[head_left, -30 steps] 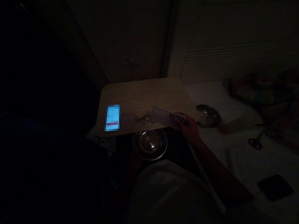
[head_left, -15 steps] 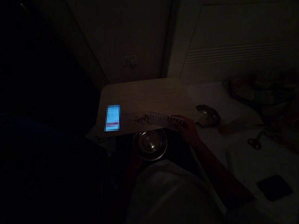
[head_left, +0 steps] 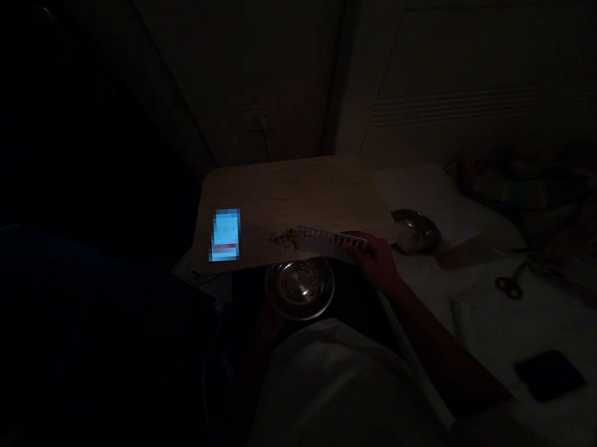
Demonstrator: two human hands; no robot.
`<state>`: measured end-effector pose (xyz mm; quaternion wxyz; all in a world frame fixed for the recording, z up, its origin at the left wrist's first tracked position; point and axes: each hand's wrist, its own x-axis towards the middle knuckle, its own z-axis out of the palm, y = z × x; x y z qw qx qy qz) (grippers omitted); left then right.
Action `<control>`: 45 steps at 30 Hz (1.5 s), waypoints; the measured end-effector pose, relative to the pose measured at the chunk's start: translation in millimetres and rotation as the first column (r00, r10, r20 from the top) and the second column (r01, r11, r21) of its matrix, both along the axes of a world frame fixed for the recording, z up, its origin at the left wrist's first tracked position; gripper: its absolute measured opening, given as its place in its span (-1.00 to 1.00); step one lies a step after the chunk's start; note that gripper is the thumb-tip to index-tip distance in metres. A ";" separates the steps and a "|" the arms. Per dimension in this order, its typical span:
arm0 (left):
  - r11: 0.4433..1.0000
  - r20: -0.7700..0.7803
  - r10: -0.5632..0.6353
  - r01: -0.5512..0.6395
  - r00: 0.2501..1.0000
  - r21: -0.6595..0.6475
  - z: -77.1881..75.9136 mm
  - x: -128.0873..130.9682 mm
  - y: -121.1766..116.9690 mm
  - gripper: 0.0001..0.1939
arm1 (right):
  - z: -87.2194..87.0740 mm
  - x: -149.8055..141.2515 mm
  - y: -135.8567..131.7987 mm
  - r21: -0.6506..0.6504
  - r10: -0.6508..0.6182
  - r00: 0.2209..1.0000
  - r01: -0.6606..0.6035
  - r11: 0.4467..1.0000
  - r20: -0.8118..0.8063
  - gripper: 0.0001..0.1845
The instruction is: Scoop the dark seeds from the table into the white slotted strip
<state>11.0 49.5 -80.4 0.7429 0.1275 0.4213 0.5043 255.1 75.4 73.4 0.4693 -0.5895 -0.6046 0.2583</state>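
Observation:
In dim light my right hand (head_left: 375, 258) is closed on one end of a pale flat strip with a row of slots (head_left: 324, 239). Its far end touches or lies just beside a scatter of small dark bits (head_left: 284, 237) near the front edge of the wooden tabletop (head_left: 297, 190). Below that edge, a shiny metal bowl (head_left: 303, 306) is held by my left hand (head_left: 271, 318) at its left rim. Shadow hides most of the left fingers. Some small bits seem to lie in the bowl, too dark to name.
A phone-like lit screen (head_left: 225, 235) lies on the tabletop's left. To the right are a second metal bowl (head_left: 416, 232), red-handled scissors (head_left: 509, 287) and a dark flat square (head_left: 549, 375). A plugged cable (head_left: 265, 138) hangs from a wall socket behind.
The slotted strip has tilted slightly, and its slots show more clearly. My left hand and the bowl have hardly moved.

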 end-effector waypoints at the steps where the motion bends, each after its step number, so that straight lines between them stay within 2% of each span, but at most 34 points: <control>1: 1.000 0.009 0.003 -0.003 1.000 0.007 -0.4 0.9 0.8 -0.66 | 0.3 -0.9 0.1 -0.005 0.012 1.000 -0.012 1.000 -0.004 -0.74; 4: 1.000 0.018 0.014 -0.015 1.000 0.015 0.6 1.3 0.2 -0.65 | 0.5 -3.0 0.4 -0.019 0.031 0.999 -0.031 0.999 -0.012 -0.74; 8: 0.998 -0.076 0.009 -0.005 0.997 0.058 9.1 -2.3 -4.7 -0.66 | -0.2 -3.3 0.5 -0.023 0.032 0.999 -0.032 0.999 -0.020 -0.75; 11: 0.997 -0.085 0.022 -0.015 0.996 0.077 12.6 -4.4 -4.8 -0.67 | -0.8 -2.5 0.4 -0.026 0.037 0.999 -0.038 0.999 -0.039 -0.74; 13: 0.998 -0.089 0.027 -0.021 0.996 0.058 10.8 -4.6 -2.5 -0.63 | -0.9 -2.3 0.1 -0.032 0.046 0.998 -0.047 0.998 -0.042 -0.74; 15: 1.000 -0.062 -0.015 0.014 0.998 -0.025 7.9 -3.6 -0.2 -0.68 | -0.7 -2.3 -0.3 -0.033 0.053 0.998 -0.054 0.998 -0.034 -0.74; 18: 0.999 -0.054 -0.014 0.012 0.998 -0.037 8.9 -1.5 -0.3 -0.69 | -0.2 -2.6 -0.9 -0.024 0.052 0.998 -0.053 0.998 -0.034 -0.74; 23: 0.999 -0.090 0.023 -0.019 0.996 0.044 31.8 -0.3 -7.8 -0.63 | -0.2 -1.7 -1.6 -0.021 0.020 0.998 -0.021 1.000 -0.053 -0.74; 26: 0.996 -0.120 -0.005 0.016 0.993 0.092 41.6 -0.3 -9.1 -0.62 | -0.5 -0.5 -2.4 -0.017 0.004 0.998 -0.005 1.000 -0.058 -0.75; 29: 0.995 -0.159 0.015 0.002 0.987 0.105 37.5 0.3 -7.1 -0.59 | -0.7 0.0 -3.5 -0.030 -0.004 0.998 0.002 1.000 -0.059 -0.77; 31: 0.998 -0.148 0.023 -0.014 0.989 0.064 30.3 0.6 -5.7 -0.74 | -0.5 -0.3 -4.2 -0.033 -0.003 0.998 0.001 0.999 -0.059 -0.77; 33: 0.999 -0.123 0.016 -0.011 0.992 0.040 24.0 0.2 -5.6 -0.77 | 0.0 -1.0 -4.5 -0.033 0.001 0.998 -0.003 0.999 -0.058 -0.77; 37: 0.997 -0.113 0.040 -0.032 0.993 0.071 18.7 -2.6 -8.6 -0.63 | 0.7 -2.2 -3.8 -0.052 0.001 0.999 -0.004 0.999 -0.052 -0.76; 45: 0.999 -0.020 0.048 -0.049 0.999 -0.024 4.8 0.7 -2.7 -0.65 | -0.9 -2.9 -3.0 -0.036 0.006 0.998 -0.009 0.999 -0.064 -0.77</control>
